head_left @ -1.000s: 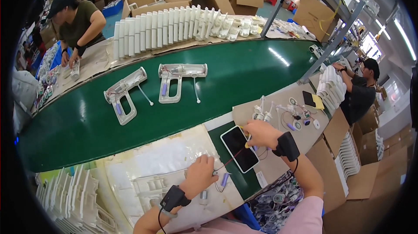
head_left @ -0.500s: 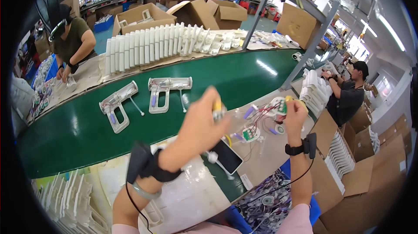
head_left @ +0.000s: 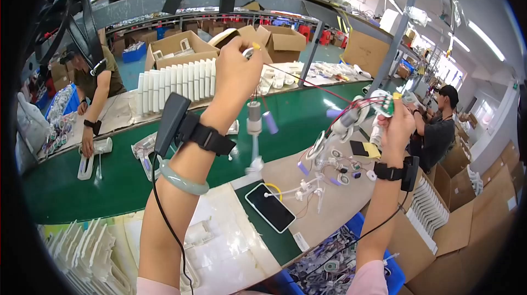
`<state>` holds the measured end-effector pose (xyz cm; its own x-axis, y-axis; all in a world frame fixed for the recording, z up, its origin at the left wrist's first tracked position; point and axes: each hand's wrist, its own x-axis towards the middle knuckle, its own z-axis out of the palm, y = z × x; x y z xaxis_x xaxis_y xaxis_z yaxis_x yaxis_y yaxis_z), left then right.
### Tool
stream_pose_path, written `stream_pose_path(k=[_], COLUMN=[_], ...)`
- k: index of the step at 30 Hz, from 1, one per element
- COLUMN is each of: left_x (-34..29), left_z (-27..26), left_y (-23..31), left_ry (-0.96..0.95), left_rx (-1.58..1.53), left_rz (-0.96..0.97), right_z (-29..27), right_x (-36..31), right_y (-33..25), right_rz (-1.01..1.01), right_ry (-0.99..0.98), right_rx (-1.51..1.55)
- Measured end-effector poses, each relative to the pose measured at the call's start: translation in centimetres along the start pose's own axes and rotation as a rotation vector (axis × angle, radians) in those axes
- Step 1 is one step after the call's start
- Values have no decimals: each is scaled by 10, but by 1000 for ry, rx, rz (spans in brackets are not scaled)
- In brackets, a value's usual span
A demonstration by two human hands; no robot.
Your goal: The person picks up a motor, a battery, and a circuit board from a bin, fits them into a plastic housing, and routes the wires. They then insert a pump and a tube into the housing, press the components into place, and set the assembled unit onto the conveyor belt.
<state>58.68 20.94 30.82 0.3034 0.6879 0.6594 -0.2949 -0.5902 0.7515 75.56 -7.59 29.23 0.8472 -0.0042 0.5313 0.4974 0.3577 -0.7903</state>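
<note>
My left hand [head_left: 240, 70] is raised over the green belt, fingers closed around red wires [head_left: 307, 82] and a small round part. Below it hang a metal motor-like cylinder [head_left: 253, 118], a lilac cylinder [head_left: 269, 122] and a blurred white rod. The wires stretch right to a green circuit board [head_left: 386, 107], pinched in my right hand [head_left: 398, 130]. More wired parts, among them a white ring [head_left: 317, 145], dangle beside that board. Yellow shows at the fingertips of both hands. What lies deeper inside each grip is hidden.
White handle-shaped housings [head_left: 145, 149] lie on the green belt [head_left: 66, 199]. A phone [head_left: 270, 208] and wired parts [head_left: 337, 166] rest on the bench. A blue bin [head_left: 395, 265] of parts stands below. Two co-workers sit left and right; one's hand [head_left: 88, 141] touches a housing.
My left hand has risen, drawing the red wires out long, with parts hanging below it. My right hand has moved slightly right. The housings have shifted left, and the left co-worker reaches onto one.
</note>
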Motion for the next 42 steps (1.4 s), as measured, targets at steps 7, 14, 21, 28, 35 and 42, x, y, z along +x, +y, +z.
stream_pose_path(k=[7, 14, 21, 28, 35, 42], left_x=[-25, -71, -48, -29, -58, -54], left_z=[7, 19, -3, -4, -5, -60], left_y=[26, -8, -20, 27, 58, 22], left_ry=[-494, -1182, -639, -512, -837, -944], left_rx=[-92, 738, -15, -255, -636, -523], left_rz=[-214, -43, -441, -369, -735, -779], right_z=[32, 34, -8, -2, 72, 25], right_x=[1, -3, 16, 4, -63, -25], right_y=[-13, -7, -16, 17, 12, 46], right_rz=[-106, -123, -158, -106, -84, 461], right_ry=[-143, -123, 68, 49, -307, -87], right_rx=[-210, -279, -162, -148, -197, 126])
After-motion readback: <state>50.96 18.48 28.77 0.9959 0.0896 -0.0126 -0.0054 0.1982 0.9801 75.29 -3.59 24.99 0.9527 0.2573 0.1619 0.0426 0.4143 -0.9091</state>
